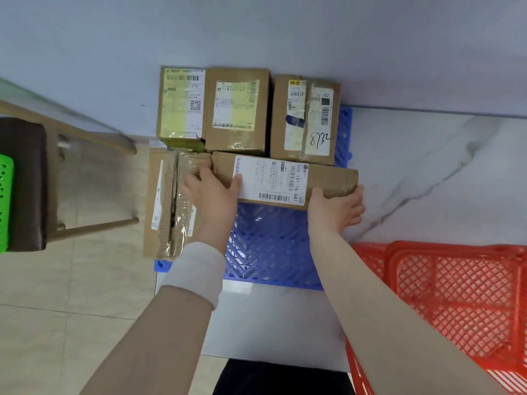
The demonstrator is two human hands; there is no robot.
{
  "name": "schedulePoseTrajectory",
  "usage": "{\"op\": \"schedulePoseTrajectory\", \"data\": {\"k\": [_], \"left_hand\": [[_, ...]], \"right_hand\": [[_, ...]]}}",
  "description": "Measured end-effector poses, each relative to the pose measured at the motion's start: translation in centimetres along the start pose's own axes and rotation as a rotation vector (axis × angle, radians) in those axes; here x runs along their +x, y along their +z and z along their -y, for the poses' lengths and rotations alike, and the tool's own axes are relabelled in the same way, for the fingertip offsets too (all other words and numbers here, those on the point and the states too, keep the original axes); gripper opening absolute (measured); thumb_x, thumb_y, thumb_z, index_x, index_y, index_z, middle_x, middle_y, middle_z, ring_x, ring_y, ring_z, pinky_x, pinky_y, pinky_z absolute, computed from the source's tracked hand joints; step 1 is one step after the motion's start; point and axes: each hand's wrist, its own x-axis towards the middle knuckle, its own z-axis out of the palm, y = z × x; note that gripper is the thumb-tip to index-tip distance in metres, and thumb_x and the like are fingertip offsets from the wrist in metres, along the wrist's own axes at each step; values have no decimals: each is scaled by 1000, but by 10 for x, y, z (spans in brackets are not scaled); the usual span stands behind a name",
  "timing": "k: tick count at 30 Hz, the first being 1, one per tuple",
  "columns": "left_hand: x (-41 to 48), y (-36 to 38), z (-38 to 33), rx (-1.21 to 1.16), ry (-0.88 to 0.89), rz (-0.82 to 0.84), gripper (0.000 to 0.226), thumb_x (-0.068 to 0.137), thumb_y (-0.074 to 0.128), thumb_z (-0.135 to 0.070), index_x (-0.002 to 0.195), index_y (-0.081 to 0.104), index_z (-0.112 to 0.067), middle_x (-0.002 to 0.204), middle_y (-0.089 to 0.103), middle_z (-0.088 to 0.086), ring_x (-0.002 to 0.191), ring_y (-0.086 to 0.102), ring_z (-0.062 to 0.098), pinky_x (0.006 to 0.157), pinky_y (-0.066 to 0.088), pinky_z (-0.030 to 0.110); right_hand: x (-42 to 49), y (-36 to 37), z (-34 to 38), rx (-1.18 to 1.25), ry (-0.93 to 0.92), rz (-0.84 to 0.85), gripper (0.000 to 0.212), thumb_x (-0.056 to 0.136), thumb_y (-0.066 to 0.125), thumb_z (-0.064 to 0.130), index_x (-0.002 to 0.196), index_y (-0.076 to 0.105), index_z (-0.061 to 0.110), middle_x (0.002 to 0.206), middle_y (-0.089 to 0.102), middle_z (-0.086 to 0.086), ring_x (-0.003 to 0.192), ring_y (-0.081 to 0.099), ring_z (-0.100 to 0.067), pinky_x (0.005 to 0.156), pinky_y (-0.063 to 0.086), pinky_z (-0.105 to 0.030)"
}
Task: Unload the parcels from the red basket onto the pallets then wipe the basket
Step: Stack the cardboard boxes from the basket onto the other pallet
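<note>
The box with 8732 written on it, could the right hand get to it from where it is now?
Probably yes. The right hand grips the long parcel, which lies just in front of the 8732 box; once released, nothing shows above that box.

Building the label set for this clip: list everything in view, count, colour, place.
parcels: 5, brown cardboard, on the pallet; three by the wall, two in front
long parcel: 1 of those, held at both ends
pallet: 1 visible, blue, on floor against the wall
basket: 1, red mesh, right of pallet
chair: 1, dark seat, left
green basket: 1, left edge
left hand: on long parcel's left end
right hand: on its right end
</note>
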Motion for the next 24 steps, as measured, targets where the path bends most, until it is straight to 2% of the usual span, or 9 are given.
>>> {"op": "schedulePoseTrajectory", "data": {"k": [2, 6, 8, 13, 15, 19, 24], "left_hand": [[-2, -1, -1, 14, 7, -3, 61, 83, 63, -35, 132, 39, -7, 139, 31, 17, 128, 23, 33, 109, 19, 35], [-17, -10, -5, 20, 60, -1, 63, 85, 62, -31, 136, 35, -5, 142, 29, 15, 129, 22, 33, 108, 17, 33], [-31, -21, -10, 5, 113, 14, 60, 86, 60, -29, 135, 36, -4, 142, 34, 16, 131, 25, 32, 109, 21, 36], [-98, -52, -23, -166, 267, 103, 48, 87, 59, -18, 131, 43, -6, 131, 52, 12, 119, 50, 29, 101, 40, 44], [-133, -65, -26, -174, 332, 104, 45, 87, 58, -18, 130, 45, -10, 132, 51, 8, 122, 47, 26, 101, 39, 45], [-195, -81, -33, -115, 467, 74, 43, 87, 58, -18, 128, 49, -13, 130, 54, 5, 122, 45, 24, 103, 36, 39], [-274, -77, -49, 2, 617, 54, 41, 86, 59, -18, 126, 51, -15, 129, 55, 3, 123, 45, 23, 101, 30, 35]], "right_hand": [[0, -3, 0, -14, 7, 29, 82, 79, 60, 18, 145, 11, 10, 148, 17, -17, 135, 13, -31, 104, 9, -31], [-14, -17, 4, -87, -20, 100, 89, 82, 61, 28, 146, 2, 13, 154, 6, -13, 140, 0, -29, 111, 8, -37], [-30, -31, 6, -105, -91, 129, 88, 83, 61, 29, 146, 2, 13, 154, 5, -13, 141, 0, -30, 113, 7, -39], [-90, -82, 5, -160, -476, 200, 69, 87, 56, 22, 144, 18, 11, 152, 20, -11, 140, 15, -24, 115, 15, -35], [-111, -110, 3, -186, -584, 212, 63, 88, 54, 20, 143, 24, 12, 150, 26, -10, 139, 21, -22, 113, 17, -30], [-131, -166, -6, -232, -793, 175, 52, 86, 55, 14, 134, 39, 5, 140, 41, -13, 131, 35, -27, 111, 25, -36], [-129, -243, -37, -280, -884, 70, 46, 83, 59, 9, 126, 48, -1, 134, 49, -18, 129, 41, -34, 111, 27, -39]]}}
